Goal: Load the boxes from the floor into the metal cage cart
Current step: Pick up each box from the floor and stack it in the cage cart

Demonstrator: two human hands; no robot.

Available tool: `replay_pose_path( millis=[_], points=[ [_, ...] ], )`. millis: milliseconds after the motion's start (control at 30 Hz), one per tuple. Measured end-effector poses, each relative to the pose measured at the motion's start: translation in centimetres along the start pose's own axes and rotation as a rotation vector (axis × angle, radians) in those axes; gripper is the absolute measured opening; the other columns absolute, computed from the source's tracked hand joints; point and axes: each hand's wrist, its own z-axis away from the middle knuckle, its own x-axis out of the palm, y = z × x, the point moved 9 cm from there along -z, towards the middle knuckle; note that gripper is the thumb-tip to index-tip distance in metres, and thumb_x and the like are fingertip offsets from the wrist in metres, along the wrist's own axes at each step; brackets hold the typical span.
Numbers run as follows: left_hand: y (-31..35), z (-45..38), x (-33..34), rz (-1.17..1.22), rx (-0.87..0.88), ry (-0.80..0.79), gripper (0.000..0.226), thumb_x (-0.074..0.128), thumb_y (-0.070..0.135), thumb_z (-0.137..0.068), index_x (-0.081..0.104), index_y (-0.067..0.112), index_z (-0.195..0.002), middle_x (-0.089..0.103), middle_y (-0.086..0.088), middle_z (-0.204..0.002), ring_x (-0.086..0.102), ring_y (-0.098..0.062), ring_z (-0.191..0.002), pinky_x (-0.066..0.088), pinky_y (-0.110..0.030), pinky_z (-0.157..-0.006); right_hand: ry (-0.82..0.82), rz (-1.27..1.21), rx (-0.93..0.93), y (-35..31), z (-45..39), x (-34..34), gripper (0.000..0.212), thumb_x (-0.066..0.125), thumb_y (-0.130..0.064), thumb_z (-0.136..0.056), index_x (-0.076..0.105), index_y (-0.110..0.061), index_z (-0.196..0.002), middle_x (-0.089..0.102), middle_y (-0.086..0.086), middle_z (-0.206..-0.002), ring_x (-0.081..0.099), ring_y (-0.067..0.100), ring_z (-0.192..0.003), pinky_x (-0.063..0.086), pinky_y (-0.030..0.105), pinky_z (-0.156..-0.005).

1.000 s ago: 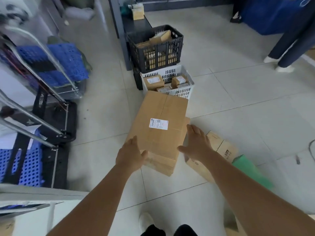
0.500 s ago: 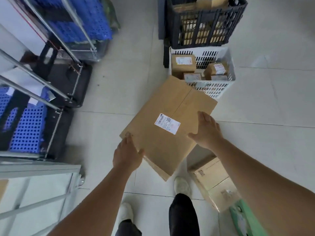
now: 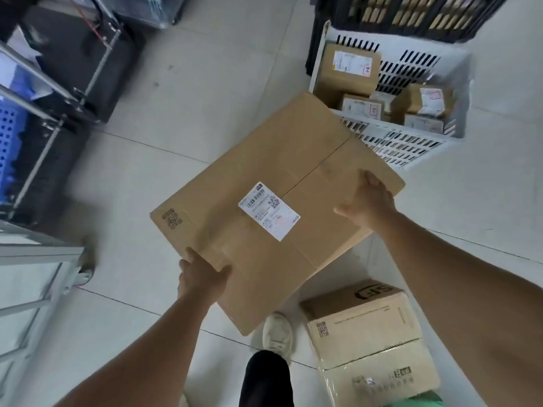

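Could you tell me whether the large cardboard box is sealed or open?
Sealed: the large cardboard box has flat, taped flaps, with a shipping label across them.

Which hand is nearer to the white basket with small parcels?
Right. The right hand grips the big box's edge just below the white basket; the left hand holds the opposite, far corner.

Pale grey floor tiles (image 3: 182,92) run everywhere, thin dark joints crossing at angles, daylight soft and even on them. Up top right, a black slatted crate (image 3: 411,16) sits behind a white plastic basket (image 3: 417,142) with parcels in it. At the left edge, blue perforated plastic (image 3: 8,148).
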Motion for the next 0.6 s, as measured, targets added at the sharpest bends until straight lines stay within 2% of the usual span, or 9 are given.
replay_pose_path(
  millis=[67,167,267,367,467,600],
  points=[
    [0.1,-1.5,0.6,0.035,-0.040,0.009,0.107,0.072,0.043,-0.080,-0.001,0.011,-0.152,0.031,-0.017,-0.145,0.046,-0.040,-0.125,0.042,-0.047,-0.101,0.006,0.003,0.014,0.8,-2.4,0.4,0.110,0.072,-0.047,-0.081,0.001,-0.009,-0.155,0.009,0.011,-0.162,0.016,0.030,-0.147,0.023,0.046,-0.116],
    [0.1,-3.5,1.2,0.099,-0.041,0.043,0.108,0.077,0.038,-0.077,0.002,0.017,-0.151,0.017,-0.010,-0.150,0.048,-0.040,-0.123,0.044,-0.043,-0.100,0.029,-0.007,0.077,2.3,-5.4,0.5,0.111,0.076,-0.048,-0.078,0.006,-0.008,-0.155,0.015,0.014,-0.160,0.019,0.034,-0.146,0.025,0.048,-0.116],
    [-0.2,-4.7,2.0,0.111,-0.045,0.062,0.113,0.078,0.042,-0.075,-0.004,0.024,-0.151,0.002,-0.008,-0.151,0.053,-0.042,-0.114,0.046,-0.040,-0.092,0.047,0.026,0.095,3.4,-7.7,0.2,0.115,0.076,-0.053,-0.074,0.006,-0.010,-0.155,0.012,0.013,-0.160,0.015,0.034,-0.147,0.024,0.050,-0.116],
    [-0.8,-5.9,2.5,0.135,-0.017,0.096,0.119,0.077,0.045,-0.072,-0.013,0.030,-0.148,-0.012,-0.005,-0.153,0.055,-0.041,-0.112,0.049,-0.042,-0.091,0.034,0.028,0.108,4.2,-9.7,-0.1,0.124,0.080,-0.059,-0.067,0.002,-0.018,-0.154,0.007,0.013,-0.161,0.009,0.036,-0.148,0.020,0.057,-0.115],
    [-1.3,-7.0,2.7,0.168,0.017,0.084,0.122,0.081,0.041,-0.068,-0.014,0.032,-0.143,-0.012,-0.002,-0.149,0.054,-0.041,-0.110,0.052,-0.046,-0.088,0.018,0.014,0.151,5.0,-10.4,-0.1,0.128,0.083,-0.061,-0.060,0.002,-0.025,-0.152,0.017,0.017,-0.157,0.020,0.042,-0.143,0.025,0.060,-0.112],
    [-1.5,-7.9,1.6,0.173,0.050,0.096,0.121,0.083,0.038,-0.064,-0.008,0.030,-0.143,-0.007,-0.006,-0.150,0.052,-0.046,-0.112,0.052,-0.052,-0.089,-0.007,0.006,0.183,4.8,-9.3,0.4,0.128,0.082,-0.062,-0.059,0.002,-0.025,-0.151,0.025,0.020,-0.152,0.029,0.044,-0.137,0.031,0.059,-0.109]
  ],
)
